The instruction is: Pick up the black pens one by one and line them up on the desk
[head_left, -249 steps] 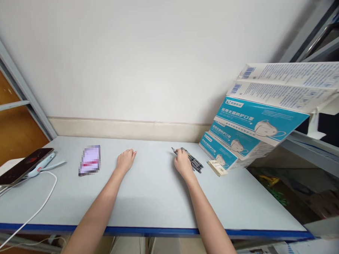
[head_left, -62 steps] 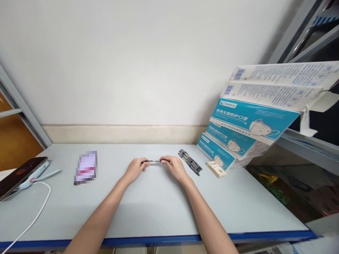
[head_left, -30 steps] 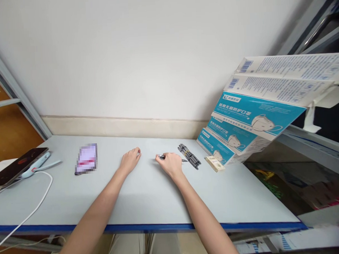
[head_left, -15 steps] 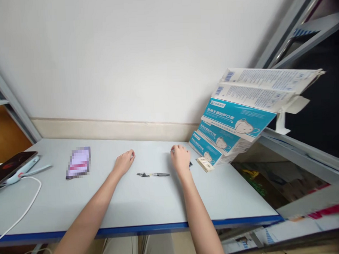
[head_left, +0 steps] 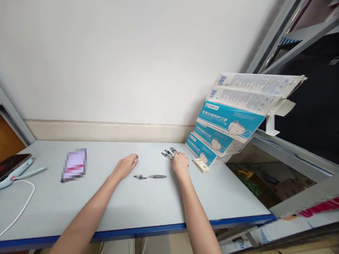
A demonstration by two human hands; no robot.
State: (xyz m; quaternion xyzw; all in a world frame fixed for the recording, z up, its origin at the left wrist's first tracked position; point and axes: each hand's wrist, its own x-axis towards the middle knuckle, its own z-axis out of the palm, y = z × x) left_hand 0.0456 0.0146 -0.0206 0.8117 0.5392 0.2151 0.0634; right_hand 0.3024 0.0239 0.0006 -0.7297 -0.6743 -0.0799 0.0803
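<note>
My right hand (head_left: 181,163) rests on the table with its fingers curled over a small bunch of pens (head_left: 167,154). The pens' grey and clear ends fan out past my fingers, and the rest of them is hidden under the hand. A single grey pen (head_left: 150,177) lies crosswise on the table between my two hands. To the left of it, my left hand (head_left: 126,166) lies on the surface, fingers stretched loosely forward, holding nothing that I can see. A small cream box (head_left: 200,165) sits just right of my right hand.
Blue and white mask boxes (head_left: 220,134) are stacked at the table's right end, the top one tilted with flaps out. A blurred purple item (head_left: 74,163) lies at left. Beyond it are a phone (head_left: 10,167) and a white cable (head_left: 28,200). A wall stands behind the pale table (head_left: 119,207).
My right hand has drawn back slightly toward me, and pen ends now show beyond its fingers. My left hand's fingers reach out a little more. The view has shifted slightly.
</note>
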